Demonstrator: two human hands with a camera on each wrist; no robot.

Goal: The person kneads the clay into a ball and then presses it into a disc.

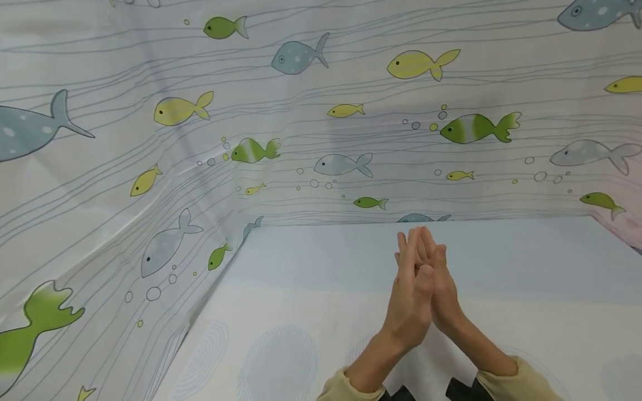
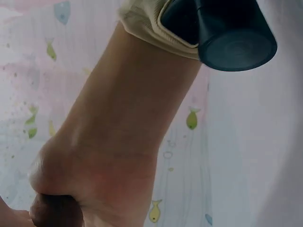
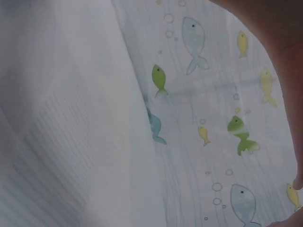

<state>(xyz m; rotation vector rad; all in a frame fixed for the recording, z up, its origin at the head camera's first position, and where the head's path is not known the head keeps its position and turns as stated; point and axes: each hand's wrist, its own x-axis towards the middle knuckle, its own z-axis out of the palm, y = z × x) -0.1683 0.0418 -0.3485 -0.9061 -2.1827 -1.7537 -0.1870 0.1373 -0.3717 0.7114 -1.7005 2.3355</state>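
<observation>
Both hands are raised above the bed-like surface, palm against palm, with nothing visible between them. In the head view my left hand [image 1: 410,303] is on the left, its fingers straight and pointing away from me. My right hand [image 1: 444,292] presses against it from the right, fingers also extended; part of its palm is hidden behind the left hand. The left wrist view shows the right forearm [image 2: 128,94] and heel of the palm close up. Only a blurred edge of a hand shows along the right side of the right wrist view.
Beneath the hands lies a pale surface [image 1: 281,312] with a light blue band and round patterns. A fish-print curtain [image 1: 301,122] hangs behind it and along the left. Beige sleeves [image 1: 519,384] cover both forearms, with a black wrist camera [image 2: 236,42] strapped at the cuff.
</observation>
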